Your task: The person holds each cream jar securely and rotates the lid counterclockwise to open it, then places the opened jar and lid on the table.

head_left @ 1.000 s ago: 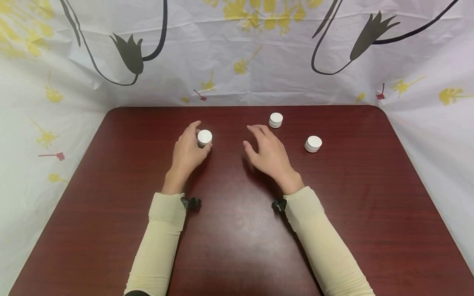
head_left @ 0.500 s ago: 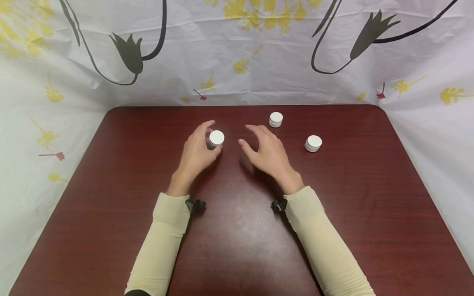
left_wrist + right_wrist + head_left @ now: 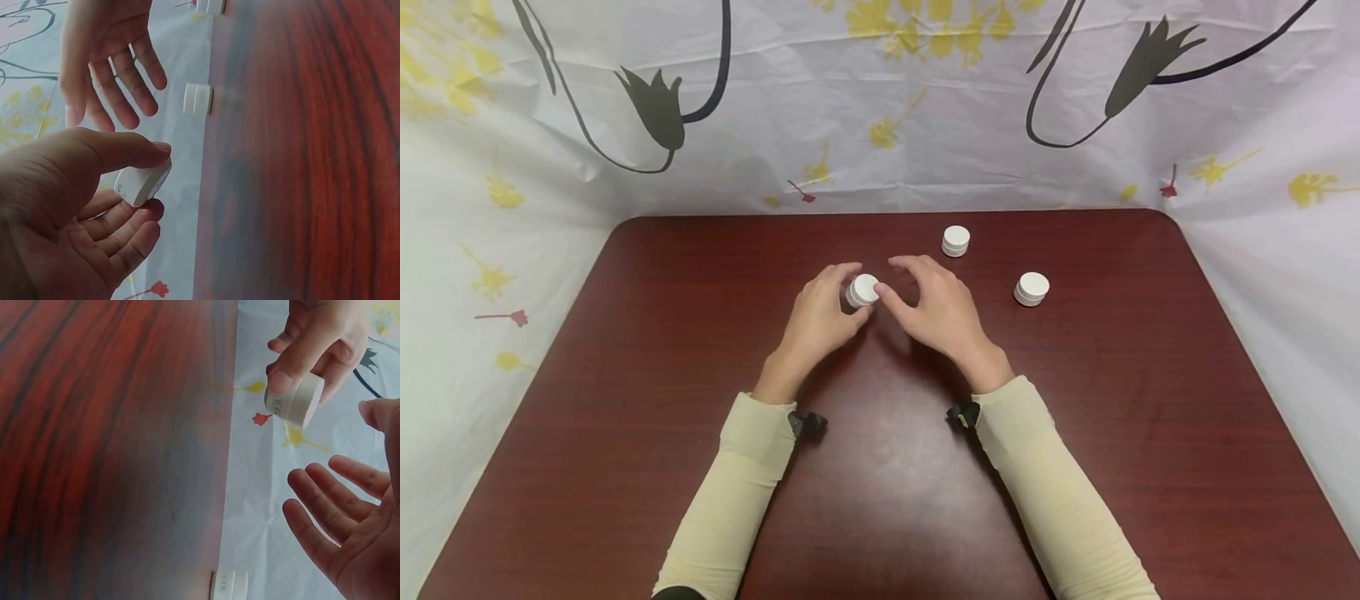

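My left hand (image 3: pixel 812 325) pinches a small white round jar (image 3: pixel 862 291) with a lid between thumb and fingers. The left wrist view has that jar (image 3: pixel 142 184) tilted and raised off the table, thumb on one side and fingers on the other. Small dark print marks the jar (image 3: pixel 294 400) in the right wrist view. Just to its right, my right hand (image 3: pixel 942 315) hovers with fingers spread and gently bent, holding nothing. Its thumb tip overlaps the lid in the head view, while the right wrist view puts the palm and thumb apart from the jar.
Two more white lidded jars stand on the dark red wooden table (image 3: pixel 895 517): one near the back edge (image 3: pixel 956 241), another farther right (image 3: pixel 1032 289). A white cloth (image 3: pixel 910 158) with flower prints hangs behind the table and along its sides.
My left hand has carried the jar rightward, toward the right hand, and the jar now leans with its lid turned to the right. The right hand has shifted slightly left.
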A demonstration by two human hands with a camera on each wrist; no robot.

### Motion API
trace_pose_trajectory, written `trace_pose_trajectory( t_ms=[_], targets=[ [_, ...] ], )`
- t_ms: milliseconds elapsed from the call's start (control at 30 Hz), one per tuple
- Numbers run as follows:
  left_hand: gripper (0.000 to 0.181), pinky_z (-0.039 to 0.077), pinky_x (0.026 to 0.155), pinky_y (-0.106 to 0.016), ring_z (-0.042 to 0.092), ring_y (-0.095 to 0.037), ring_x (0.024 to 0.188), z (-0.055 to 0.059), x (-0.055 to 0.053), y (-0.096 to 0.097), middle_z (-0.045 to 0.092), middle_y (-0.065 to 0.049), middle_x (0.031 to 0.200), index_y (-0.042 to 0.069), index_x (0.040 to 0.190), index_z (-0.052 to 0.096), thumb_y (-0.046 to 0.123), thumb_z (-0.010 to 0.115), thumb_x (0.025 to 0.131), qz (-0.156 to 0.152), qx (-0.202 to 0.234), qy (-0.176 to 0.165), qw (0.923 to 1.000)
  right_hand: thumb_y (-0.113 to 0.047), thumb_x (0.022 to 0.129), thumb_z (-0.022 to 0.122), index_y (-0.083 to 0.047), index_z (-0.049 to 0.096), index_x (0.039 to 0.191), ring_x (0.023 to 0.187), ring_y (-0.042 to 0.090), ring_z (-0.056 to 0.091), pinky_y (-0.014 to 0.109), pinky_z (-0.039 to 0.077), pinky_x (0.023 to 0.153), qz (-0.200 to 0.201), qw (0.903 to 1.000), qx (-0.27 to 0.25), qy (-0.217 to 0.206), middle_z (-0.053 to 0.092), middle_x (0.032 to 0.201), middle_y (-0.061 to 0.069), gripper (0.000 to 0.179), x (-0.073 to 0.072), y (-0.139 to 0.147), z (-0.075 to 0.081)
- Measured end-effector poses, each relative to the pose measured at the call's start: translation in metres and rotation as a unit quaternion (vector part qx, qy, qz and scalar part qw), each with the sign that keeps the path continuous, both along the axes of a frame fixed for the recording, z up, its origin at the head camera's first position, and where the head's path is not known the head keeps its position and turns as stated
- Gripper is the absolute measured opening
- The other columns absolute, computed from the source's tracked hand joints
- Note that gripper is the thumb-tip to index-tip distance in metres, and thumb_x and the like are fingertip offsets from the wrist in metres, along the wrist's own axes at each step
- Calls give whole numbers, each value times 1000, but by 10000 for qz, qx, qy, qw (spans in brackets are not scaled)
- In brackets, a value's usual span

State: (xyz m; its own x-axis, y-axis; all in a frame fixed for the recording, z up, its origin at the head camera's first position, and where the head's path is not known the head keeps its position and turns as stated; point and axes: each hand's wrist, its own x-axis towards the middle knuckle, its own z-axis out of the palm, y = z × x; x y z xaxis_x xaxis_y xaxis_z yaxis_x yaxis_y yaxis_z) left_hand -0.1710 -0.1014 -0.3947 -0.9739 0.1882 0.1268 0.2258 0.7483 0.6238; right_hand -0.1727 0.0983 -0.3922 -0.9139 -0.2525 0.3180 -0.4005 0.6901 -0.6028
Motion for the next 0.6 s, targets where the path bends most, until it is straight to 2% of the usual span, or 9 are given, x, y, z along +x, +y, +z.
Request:
trace_pose_trajectory(
  t_ms=[267, 467, 600],
  targets=[
    [48, 56, 88, -44, 67, -28, 100, 2, 1, 2, 69, -12, 122, 7, 131, 70, 19, 86, 88, -93, -105, -168, 9998, -45, 100, 68, -14, 68, 136, 104, 20, 73, 49, 58, 85, -78, 9999, 96, -98, 76, 118, 3, 47, -1, -1, 2],
    [46, 53, 92, -45, 65, -28, 101, 2, 2, 2, 67, -12, 127, 9, 128, 70, 18, 87, 87, -227, -153, -296, 9992, -48, 100, 67, -13, 70, 132, 97, 19, 73, 49, 58, 81, -112, 9992, 303, -249, 77, 108, 2, 48, -2, -3, 1],
    [44, 53, 89, -44, 64, -26, 98, 3, 3, 4, 66, -11, 122, 9, 126, 70, 19, 87, 86, -294, -179, -323, 9989, -51, 99, 67, -13, 71, 130, 94, 18, 73, 49, 58, 79, -119, 9990, 285, -332, 76, 105, 0, 49, -1, -3, 0]
  ],
)
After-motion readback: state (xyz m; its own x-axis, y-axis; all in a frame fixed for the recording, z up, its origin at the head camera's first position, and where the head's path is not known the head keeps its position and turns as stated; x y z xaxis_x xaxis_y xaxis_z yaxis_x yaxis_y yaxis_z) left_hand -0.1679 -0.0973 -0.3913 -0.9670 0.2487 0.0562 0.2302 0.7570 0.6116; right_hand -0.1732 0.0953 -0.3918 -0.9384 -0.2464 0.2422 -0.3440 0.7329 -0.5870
